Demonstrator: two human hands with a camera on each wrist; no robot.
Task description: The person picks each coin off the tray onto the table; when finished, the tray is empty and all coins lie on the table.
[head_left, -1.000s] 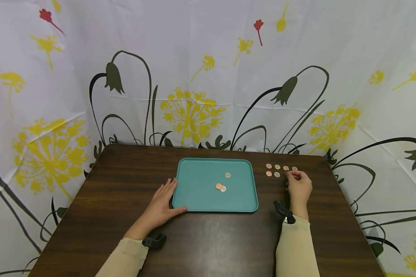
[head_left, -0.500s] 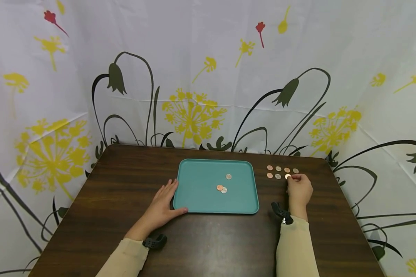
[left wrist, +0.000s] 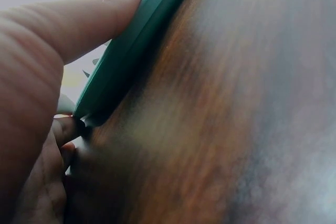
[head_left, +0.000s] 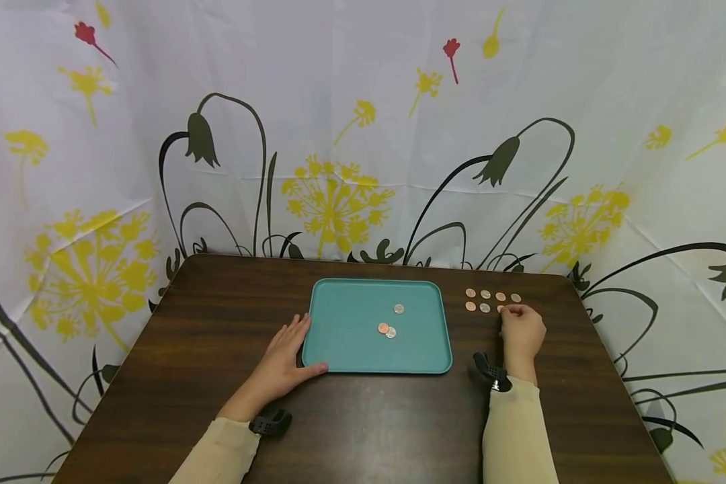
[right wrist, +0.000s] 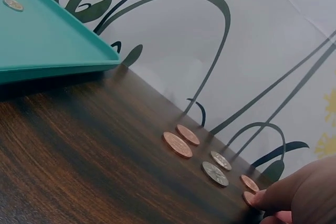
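Note:
My right hand [head_left: 521,331] is at the table's far right, its fingertips on a copper coin [right wrist: 249,200] in the nearer row of coins. Thumb and index finger pinch that coin at the tabletop, covering much of it. My left hand [head_left: 281,363] rests against the near left corner of a teal tray [head_left: 345,343], fingers straight along its left side and thumb on the near rim. In the left wrist view, the thumb [left wrist: 100,17] touches the tray's edge. Inside the tray lie a copper coin [head_left: 384,328] overlapping a silver coin [head_left: 391,333], and another silver coin [head_left: 398,308].
Right of the tray, copper and silver coins alternate in two rows; the farther row ends with a silver coin [head_left: 515,298]. The nearer row starts with a copper coin [head_left: 470,306], then a silver coin [head_left: 485,308]. A flower-printed curtain [head_left: 363,134] stands behind the dark wooden table [head_left: 387,430].
A second ago the right hand hid the third spot of the nearer row. It has shifted slightly nearer, and a copper coin now shows there under its fingertips. The left hand stays put.

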